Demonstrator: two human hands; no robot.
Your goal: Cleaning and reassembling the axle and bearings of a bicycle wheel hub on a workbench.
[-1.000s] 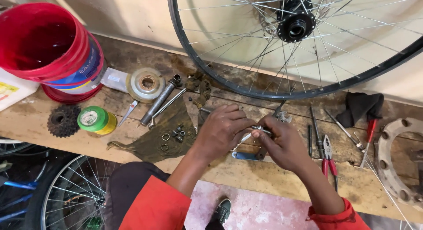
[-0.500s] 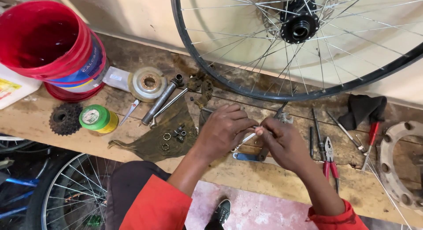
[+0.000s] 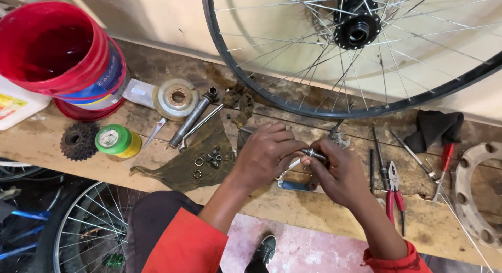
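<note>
Both hands meet over the desk's [image 3: 314,205] middle: left hand [image 3: 264,155] and right hand [image 3: 340,173] pinch a small shiny metal axle [image 3: 312,154] between fingertips. Rough, scarred wood underneath; spoked wheel [image 3: 293,103] leans at the back edge, red plastic bucket [image 3: 52,48] at the left corner.
</note>
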